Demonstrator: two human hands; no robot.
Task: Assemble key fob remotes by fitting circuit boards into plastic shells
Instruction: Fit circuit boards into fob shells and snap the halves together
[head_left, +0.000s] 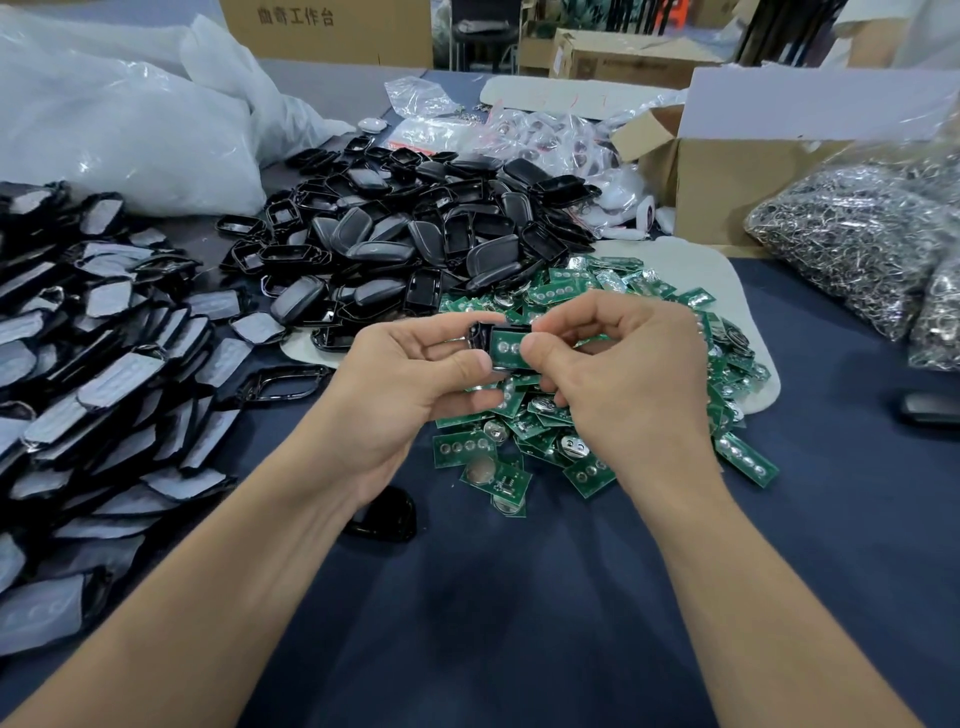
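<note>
Surface: dark blue cloth worktable (519, 597); brown cardboard cartons (327, 31) behind.
Container: clear plastic bag (930, 156), filled with silver metal rings (831, 249).
Left hand (410, 384): my fingers grip black plastic shell (479, 333).
Right hand (623, 374): I pinch green rectangular circuit board (506, 345) lying in that shell, above loose board pile (649, 431).

green circuit board (506, 347) seated in black shell (480, 335)

Both hands meet above a heap of green circuit boards (597, 415) on the dark blue worktop (519, 597). The left hand (410, 384) grips a black plastic shell (480, 332), and the right hand (623, 364) pinches a green circuit board (506, 347) sitting in that shell. Behind them lies a pile of black shells (415, 234); at the left, stacked grey-faced pieces (104, 364).
</note>
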